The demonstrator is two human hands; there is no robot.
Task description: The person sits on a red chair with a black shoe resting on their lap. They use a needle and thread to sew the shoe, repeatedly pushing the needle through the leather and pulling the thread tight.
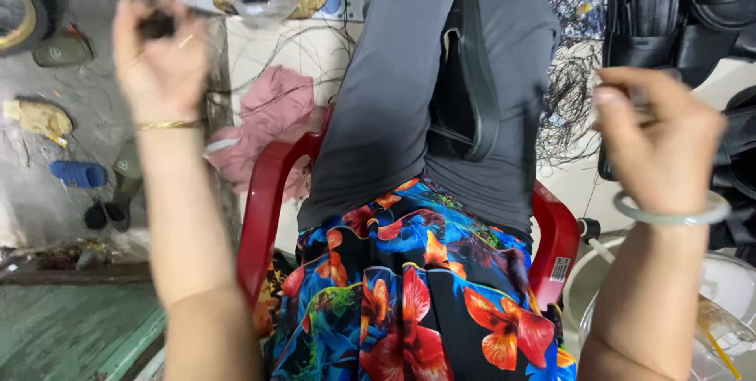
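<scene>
Both hands are raised apart: the left hand [160,54], upper left, pinches a small dark piece [156,27], while the right hand [657,141] grips something thin, seemingly drawing thread taut above the black strap [471,74] on the lap.

My chair [264,192] is red; my trousers [394,98] grey; my top [409,294] black with red-orange flowers; my sandal [465,82] black.

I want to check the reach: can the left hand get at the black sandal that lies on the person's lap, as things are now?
Probably yes. The black sandal lies uncovered on the grey trousers, with nothing between it and the left hand. That hand is raised off to the side and already pinches something small and dark, so its grip may be occupied.
</scene>
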